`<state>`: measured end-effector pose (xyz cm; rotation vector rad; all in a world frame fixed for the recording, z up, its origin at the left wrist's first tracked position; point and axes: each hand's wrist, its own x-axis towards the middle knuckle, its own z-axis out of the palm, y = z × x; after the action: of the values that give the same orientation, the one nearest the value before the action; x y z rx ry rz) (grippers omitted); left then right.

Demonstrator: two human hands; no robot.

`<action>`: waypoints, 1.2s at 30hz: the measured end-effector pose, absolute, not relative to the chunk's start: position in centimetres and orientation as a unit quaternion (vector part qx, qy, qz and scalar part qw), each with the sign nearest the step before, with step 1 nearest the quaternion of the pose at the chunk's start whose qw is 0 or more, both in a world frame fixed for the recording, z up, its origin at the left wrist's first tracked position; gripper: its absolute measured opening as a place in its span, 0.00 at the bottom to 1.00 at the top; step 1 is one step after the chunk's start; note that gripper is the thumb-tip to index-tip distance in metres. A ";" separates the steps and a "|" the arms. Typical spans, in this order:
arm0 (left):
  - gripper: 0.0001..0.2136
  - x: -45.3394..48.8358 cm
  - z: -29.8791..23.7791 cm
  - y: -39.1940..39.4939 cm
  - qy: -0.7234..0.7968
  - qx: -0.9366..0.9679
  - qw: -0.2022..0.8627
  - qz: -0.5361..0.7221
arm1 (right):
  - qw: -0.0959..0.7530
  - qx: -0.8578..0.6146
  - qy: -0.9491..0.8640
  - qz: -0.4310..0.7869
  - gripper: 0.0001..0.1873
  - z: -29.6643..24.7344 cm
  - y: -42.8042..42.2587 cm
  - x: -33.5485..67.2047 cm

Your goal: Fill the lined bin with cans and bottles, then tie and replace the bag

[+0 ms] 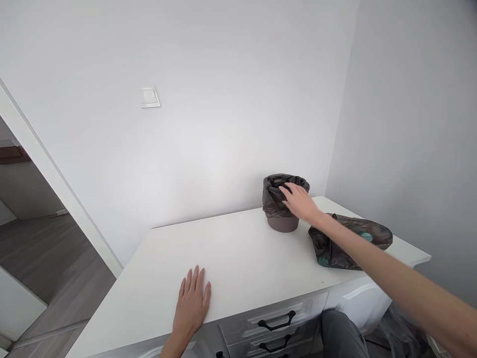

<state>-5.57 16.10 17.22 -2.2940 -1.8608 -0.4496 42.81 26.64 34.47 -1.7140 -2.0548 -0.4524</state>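
My left hand lies flat on the white dresser top, close to its front edge, fingers stretched out and nothing in it. Farther back, my right hand reaches in front of a small brown trash bin lined with a black trash bag. Its fingers are extended near the bin's rim; whether they touch the bag I cannot tell. Under my right forearm lies a filled, dark see-through plastic bag with something green inside, partly hidden by the arm.
Drawers with black handles face me below the top, and my knee is against the front. A light switch is on the wall behind. At the left is a doorway with a white frame. Clear plastic lies low at the right.
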 end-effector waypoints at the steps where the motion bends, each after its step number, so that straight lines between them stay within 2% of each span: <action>1: 0.30 -5.4 17.0 15.9 -0.618 -0.766 0.080 -0.156 | 0.229 -0.605 -0.744 -0.164 0.27 33.1 25.9 41.8; 5: 0.27 -4.8 17.3 15.5 -0.622 -0.760 0.065 -0.177 | 0.314 -0.494 -0.805 -0.094 0.25 25.3 21.5 37.3; 8: 0.25 -4.5 18.3 15.4 -0.625 -0.754 0.046 -0.195 | 0.318 -0.497 -0.807 0.003 0.24 19.6 18.7 35.4; 12: 0.22 -4.3 19.2 14.9 -0.624 -0.747 0.030 -0.227 | 0.307 -0.547 -0.773 0.096 0.29 15.5 17.6 35.0; 19: 0.19 -4.0 19.9 14.3 -0.655 -0.716 -0.002 -0.242 | 0.276 -0.573 -0.762 0.120 0.34 14.3 18.4 35.2; 31: 0.18 -3.2 21.5 13.3 -0.649 -0.710 -0.001 -0.274 | 0.279 -0.576 -0.763 0.093 0.31 15.0 17.6 34.5; 36: 0.19 -3.5 20.8 13.6 -0.663 -0.703 -0.026 -0.256 | 0.274 -0.581 -0.760 0.095 0.33 14.5 17.5 34.5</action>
<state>-3.46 13.59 20.78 -2.2446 -2.1195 -0.8169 34.50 17.47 14.47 -1.5621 -2.0444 0.2566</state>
